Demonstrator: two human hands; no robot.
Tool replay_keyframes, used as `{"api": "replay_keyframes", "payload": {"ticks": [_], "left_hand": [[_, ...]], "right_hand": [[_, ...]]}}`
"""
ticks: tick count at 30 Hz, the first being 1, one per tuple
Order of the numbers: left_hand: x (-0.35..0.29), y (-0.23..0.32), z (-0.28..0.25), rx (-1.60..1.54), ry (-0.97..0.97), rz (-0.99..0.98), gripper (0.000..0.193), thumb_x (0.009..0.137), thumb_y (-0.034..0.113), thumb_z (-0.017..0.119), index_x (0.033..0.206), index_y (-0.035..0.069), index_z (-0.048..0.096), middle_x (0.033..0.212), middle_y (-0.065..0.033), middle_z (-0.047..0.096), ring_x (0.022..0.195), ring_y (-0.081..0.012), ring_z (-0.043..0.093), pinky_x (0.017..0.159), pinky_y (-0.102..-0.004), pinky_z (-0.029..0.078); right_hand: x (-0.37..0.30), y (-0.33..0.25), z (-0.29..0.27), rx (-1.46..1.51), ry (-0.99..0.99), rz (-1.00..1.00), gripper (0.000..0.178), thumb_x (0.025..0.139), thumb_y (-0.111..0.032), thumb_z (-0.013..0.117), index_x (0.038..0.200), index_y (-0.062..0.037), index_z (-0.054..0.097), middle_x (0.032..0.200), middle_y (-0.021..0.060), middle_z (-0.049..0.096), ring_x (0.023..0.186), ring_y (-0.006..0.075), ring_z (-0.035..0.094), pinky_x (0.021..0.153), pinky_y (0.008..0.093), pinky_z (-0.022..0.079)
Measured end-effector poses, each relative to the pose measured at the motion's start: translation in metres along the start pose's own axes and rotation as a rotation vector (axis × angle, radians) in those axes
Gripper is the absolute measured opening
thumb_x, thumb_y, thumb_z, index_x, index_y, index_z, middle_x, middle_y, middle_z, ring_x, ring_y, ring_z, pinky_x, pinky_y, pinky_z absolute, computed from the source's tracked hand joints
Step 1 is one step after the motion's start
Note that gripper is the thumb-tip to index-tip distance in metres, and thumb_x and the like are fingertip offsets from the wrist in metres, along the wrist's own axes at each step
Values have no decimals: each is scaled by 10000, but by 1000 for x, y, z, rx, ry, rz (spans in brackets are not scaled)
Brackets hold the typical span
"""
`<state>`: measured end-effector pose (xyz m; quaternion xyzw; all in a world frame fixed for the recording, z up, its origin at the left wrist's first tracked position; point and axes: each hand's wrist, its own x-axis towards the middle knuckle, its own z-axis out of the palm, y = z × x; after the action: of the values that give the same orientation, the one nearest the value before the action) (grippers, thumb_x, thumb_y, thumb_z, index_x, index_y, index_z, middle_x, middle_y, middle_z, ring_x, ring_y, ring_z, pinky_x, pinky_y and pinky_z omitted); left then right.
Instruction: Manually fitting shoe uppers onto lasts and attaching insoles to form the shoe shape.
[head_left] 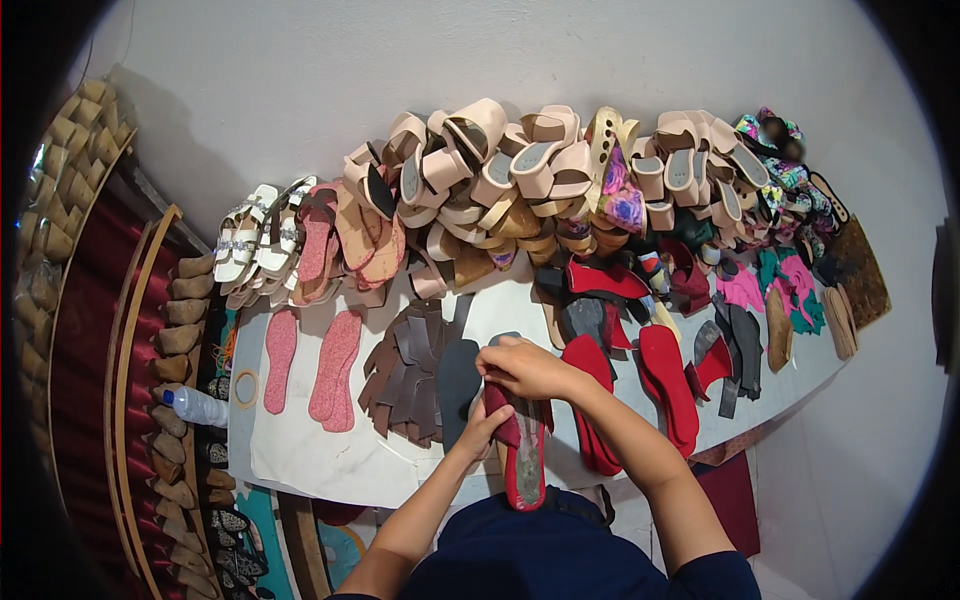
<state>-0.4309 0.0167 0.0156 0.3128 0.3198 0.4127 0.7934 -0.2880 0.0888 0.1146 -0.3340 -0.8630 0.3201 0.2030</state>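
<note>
Close to my body, my left hand (480, 432) is wrapped round an unfinished red sandal (524, 478), its thumb pressed on the dark red upper. The sole's inner face is bare, with greyish patches. My right hand (528, 369) closes its fingers over the far end of the same sandal, by the upper's edge; the fingertips are partly hidden. A dark grey insole (458, 372) lies just left of my hands. Two padded red soles rest to the right; one red sole (668, 388) is in full view and the other red sole (592, 440) is partly behind my right forearm.
Pale pink sandals (545, 170) are heaped along the wall. Dark brown strips (405, 370) and pink glittery insoles (337, 368) lie on the white table (300, 455). A water bottle (197, 408) and tape roll (245, 388) sit left, beside racks of wooden shoe lasts (180, 340).
</note>
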Motion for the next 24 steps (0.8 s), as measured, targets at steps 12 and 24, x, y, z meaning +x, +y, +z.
{"api": "replay_keyframes", "payload": {"ticks": [12, 24], "left_hand": [[-2, 8, 16, 50, 45, 22, 567, 754, 170, 597, 1228, 29, 319, 1095, -73, 460, 987, -145, 473, 870, -297, 384], [0, 8, 19, 136, 15, 38, 475, 753, 167, 584, 1151, 19, 372, 984, -49, 483, 894, -120, 497, 798, -274, 415]], "right_hand": [[23, 1, 5, -258, 326, 117, 270, 822, -323, 490, 920, -76, 539, 780, 106, 568, 785, 283, 517, 725, 383, 405], [43, 2, 20, -346, 43, 153, 681, 841, -557, 260, 487, -73, 584, 491, 163, 523, 512, 323, 551, 507, 395, 433]]}}
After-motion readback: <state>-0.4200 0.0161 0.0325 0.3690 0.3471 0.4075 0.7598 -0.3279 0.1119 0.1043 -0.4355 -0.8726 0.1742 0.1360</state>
